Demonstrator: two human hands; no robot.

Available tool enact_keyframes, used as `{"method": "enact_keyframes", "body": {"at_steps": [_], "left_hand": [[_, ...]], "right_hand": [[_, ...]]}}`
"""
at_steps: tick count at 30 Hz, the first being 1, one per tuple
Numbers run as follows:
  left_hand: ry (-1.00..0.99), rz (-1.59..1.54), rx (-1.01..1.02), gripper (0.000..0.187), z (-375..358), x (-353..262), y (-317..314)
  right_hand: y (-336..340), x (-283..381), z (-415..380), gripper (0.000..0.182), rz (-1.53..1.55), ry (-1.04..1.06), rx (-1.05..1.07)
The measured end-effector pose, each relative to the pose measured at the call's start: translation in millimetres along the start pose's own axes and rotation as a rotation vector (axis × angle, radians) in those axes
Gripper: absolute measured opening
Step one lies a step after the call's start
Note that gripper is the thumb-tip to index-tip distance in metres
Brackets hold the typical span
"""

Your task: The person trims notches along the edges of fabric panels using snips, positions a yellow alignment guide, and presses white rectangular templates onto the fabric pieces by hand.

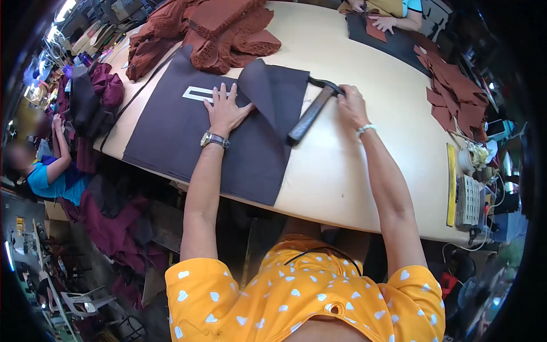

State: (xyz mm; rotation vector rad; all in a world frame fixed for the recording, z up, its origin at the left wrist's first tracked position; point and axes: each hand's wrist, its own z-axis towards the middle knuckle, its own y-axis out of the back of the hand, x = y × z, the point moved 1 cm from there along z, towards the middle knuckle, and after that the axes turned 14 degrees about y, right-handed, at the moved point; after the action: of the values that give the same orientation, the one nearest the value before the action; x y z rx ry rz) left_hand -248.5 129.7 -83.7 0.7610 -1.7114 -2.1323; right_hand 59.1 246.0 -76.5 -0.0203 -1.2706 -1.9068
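Note:
My left hand (226,114) lies flat with spread fingers on a stack of dark cloth panels (171,125). Beside its fingertips is a white slotted rectangular strip (194,90), partly covered by the hand. A folded-back flap of dark cloth (256,85) rises to the right of the thumb. My right hand (352,105) is closed round the end of a dark bar-shaped tool with a curved black handle (310,115). The tool slants along the cloth's right edge; its exact kind I cannot make out.
Rust-brown cloth bundles (228,34) lie at the back, and rust pieces (456,88) at the right. Across the table (364,188), a co-worker's hand (383,23) rests on cloth. A yellow ruler (450,185) lies near the right edge. Another person (51,176) sits left.

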Motion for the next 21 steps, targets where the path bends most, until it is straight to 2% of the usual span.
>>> {"method": "enact_keyframes", "body": {"at_steps": [2,5,7,9,10,12,13,15,17,20,21], "left_hand": [[0.006,-0.007,0.014,0.086,-3.0,-2.8,5.8],[-0.003,-0.010,0.016,0.087,-1.8,-2.2,2.1],[-0.012,-0.005,0.006,0.086,1.7,1.0,-1.3],[-0.002,-0.014,0.008,0.089,0.3,-1.4,0.8],[0.005,-0.022,0.012,0.090,-2.5,-3.8,5.1],[-0.035,-0.033,0.008,0.089,-0.8,4.0,-1.4],[-0.029,-0.033,0.009,0.091,-2.3,1.0,1.6],[-0.012,-0.033,0.014,0.094,-4.9,-5.3,7.8],[-0.057,0.000,-0.014,0.093,-0.4,0.6,-0.8],[-0.051,-0.001,-0.006,0.092,-0.2,2.6,0.9],[-0.043,0.005,-0.008,0.091,-0.1,1.7,0.9]], "right_hand": [[18.2,-11.3,-10.3,0.028,0.102,-0.070,-0.032],[33.1,-1.5,-20.7,0.028,0.200,0.096,-0.117],[36.8,31.4,-18.5,0.028,0.405,0.105,-0.109],[36.1,74.1,-15.9,0.028,0.452,0.227,-0.037],[31.3,95.9,-16.9,0.028,0.474,0.356,-0.055],[22.8,140.1,-23.5,0.026,0.530,0.433,0.051],[16.4,156.6,-29.4,0.025,0.455,0.543,0.027],[2.0,177.7,-38.7,0.025,0.519,0.480,0.172],[-17.0,177.2,-38.9,0.026,0.472,0.393,0.220],[-36.6,151.9,-16.8,0.027,0.382,0.297,0.174],[-42.2,141.8,-8.3,0.025,0.352,0.265,0.097]]}}
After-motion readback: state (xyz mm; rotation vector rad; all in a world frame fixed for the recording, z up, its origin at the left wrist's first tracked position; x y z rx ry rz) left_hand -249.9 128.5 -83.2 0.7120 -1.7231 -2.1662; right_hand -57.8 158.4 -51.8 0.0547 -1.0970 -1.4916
